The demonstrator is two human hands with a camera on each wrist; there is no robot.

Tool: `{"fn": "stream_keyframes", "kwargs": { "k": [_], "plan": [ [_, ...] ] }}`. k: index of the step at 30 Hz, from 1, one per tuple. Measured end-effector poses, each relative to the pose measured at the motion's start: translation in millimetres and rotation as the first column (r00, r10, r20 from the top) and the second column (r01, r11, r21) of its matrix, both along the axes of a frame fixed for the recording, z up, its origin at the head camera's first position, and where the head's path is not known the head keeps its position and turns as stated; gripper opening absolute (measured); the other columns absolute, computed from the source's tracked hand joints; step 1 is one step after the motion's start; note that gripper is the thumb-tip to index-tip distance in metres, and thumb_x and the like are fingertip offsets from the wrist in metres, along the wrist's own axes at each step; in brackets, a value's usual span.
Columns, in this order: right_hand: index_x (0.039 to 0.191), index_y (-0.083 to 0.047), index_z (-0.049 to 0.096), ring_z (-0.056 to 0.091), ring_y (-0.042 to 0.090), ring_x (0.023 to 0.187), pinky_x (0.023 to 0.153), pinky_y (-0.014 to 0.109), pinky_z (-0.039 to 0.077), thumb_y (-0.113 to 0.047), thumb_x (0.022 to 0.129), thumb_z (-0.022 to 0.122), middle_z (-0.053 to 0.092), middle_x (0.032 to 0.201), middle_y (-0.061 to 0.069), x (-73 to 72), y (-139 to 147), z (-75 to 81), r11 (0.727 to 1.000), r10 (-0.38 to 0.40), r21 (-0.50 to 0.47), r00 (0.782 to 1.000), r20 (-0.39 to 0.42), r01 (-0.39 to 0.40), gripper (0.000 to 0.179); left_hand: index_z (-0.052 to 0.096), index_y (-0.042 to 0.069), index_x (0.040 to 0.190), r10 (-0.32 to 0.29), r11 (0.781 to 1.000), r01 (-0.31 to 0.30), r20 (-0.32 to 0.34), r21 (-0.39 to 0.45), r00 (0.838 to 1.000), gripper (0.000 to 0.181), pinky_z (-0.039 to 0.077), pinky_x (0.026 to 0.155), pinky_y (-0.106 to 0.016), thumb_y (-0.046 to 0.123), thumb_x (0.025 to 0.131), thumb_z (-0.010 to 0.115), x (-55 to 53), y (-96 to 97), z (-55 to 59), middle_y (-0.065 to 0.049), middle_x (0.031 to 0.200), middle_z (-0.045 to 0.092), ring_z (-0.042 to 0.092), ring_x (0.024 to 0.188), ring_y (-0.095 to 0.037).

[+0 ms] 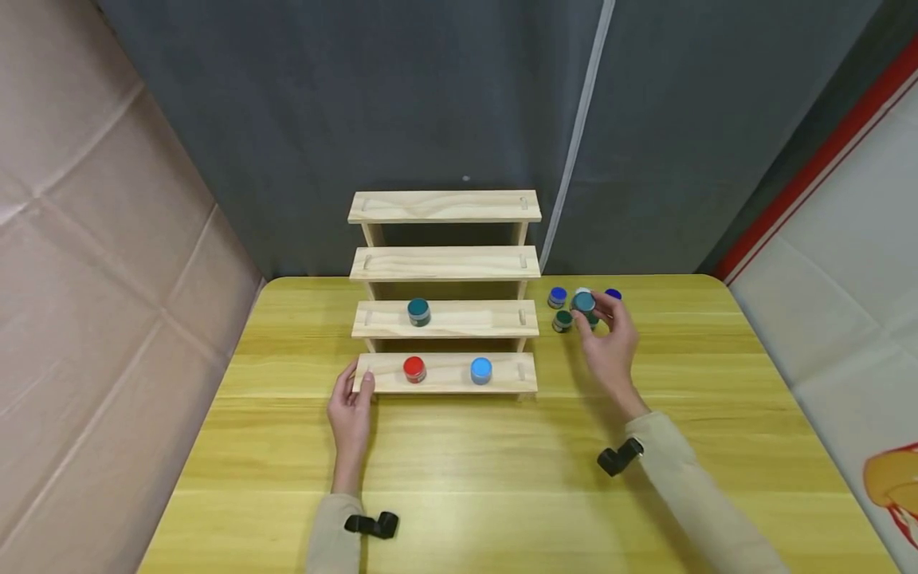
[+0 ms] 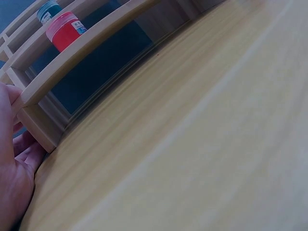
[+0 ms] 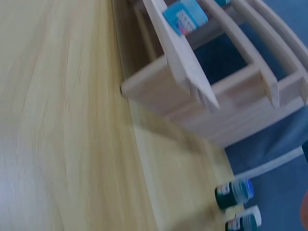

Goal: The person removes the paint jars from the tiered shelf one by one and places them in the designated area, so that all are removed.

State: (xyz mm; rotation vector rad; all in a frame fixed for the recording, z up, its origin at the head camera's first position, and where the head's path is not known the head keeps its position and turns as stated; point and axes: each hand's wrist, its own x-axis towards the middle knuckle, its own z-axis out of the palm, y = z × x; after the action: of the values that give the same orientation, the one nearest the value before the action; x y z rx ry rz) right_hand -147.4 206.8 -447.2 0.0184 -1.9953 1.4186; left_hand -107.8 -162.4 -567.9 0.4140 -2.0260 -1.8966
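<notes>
A stepped wooden display rack [image 1: 445, 263] with tiered boards stands at the table's back. My left hand [image 1: 351, 406] grips the left end of its lowest board, thumb on top; in the left wrist view that hand [image 2: 17, 163] is beside the rack's leg. On the lowest board sit a red paint jar [image 1: 413, 369] and a light blue paint jar [image 1: 481, 371]. One tier up stands a teal paint jar [image 1: 419, 312]. To the right of the rack, my right hand [image 1: 611, 343] pinches another teal-lidded paint jar [image 1: 584, 303] above a cluster of jars.
Below and around the right hand stand a blue-lidded jar [image 1: 557, 297], a dark green jar [image 1: 562, 321], another blue-lidded jar [image 1: 613, 294] and others partly hidden. A dark curtain [image 1: 430, 104] hangs behind the wooden table [image 1: 459, 478]. Pale sheets flank both sides.
</notes>
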Motion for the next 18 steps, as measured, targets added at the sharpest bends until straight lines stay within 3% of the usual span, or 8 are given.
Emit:
{"fn": "stream_keyframes", "kwargs": {
  "k": [5, 10, 18],
  "plan": [
    [0.123, 0.023, 0.061, 0.062, 0.022, 0.106, 0.093, 0.008, 0.049, 0.017, 0.088, 0.074, 0.063, 0.119, 0.042, 0.5, 11.2, -3.7, 0.998, -0.055, -0.003, 0.998, 0.026, 0.055, 0.038, 0.060, 0.006, 0.146, -0.009, 1.000, 0.009, -0.012, -0.002, 1.000, 0.042, 0.052, 0.067, -0.013, 0.016, 0.106, 0.065, 0.3, -0.6, 0.0, -0.027, 0.133, 0.070, 0.062, 0.080, -0.003],
    [0.124, 0.021, 0.062, 0.062, 0.014, 0.104, 0.092, 0.014, 0.051, 0.016, 0.088, 0.075, 0.065, 0.121, 0.040, -3.5, 23.4, -12.2, 0.995, -0.102, -0.011, 0.994, 0.044, 0.103, 0.039, 0.060, 0.005, 0.147, -0.011, 1.000, 0.011, -0.016, -0.001, 1.000, 0.042, 0.052, 0.068, -0.013, 0.015, 0.106, 0.065, 0.2, -0.8, -0.3, -0.026, 0.136, 0.069, 0.062, 0.080, -0.002],
    [0.128, 0.009, 0.065, 0.059, -0.006, 0.102, 0.093, 0.012, 0.050, 0.001, 0.092, 0.080, 0.071, 0.123, 0.024, -26.0, 59.9, -55.2, 0.985, -0.171, -0.007, 0.976, 0.138, 0.174, 0.040, 0.059, 0.002, 0.147, -0.005, 1.000, 0.005, -0.013, 0.007, 1.000, 0.043, 0.052, 0.067, -0.013, 0.013, 0.105, 0.065, 0.4, -0.1, -0.9, -0.028, 0.136, 0.068, 0.061, 0.078, -0.003]
  ]
}}
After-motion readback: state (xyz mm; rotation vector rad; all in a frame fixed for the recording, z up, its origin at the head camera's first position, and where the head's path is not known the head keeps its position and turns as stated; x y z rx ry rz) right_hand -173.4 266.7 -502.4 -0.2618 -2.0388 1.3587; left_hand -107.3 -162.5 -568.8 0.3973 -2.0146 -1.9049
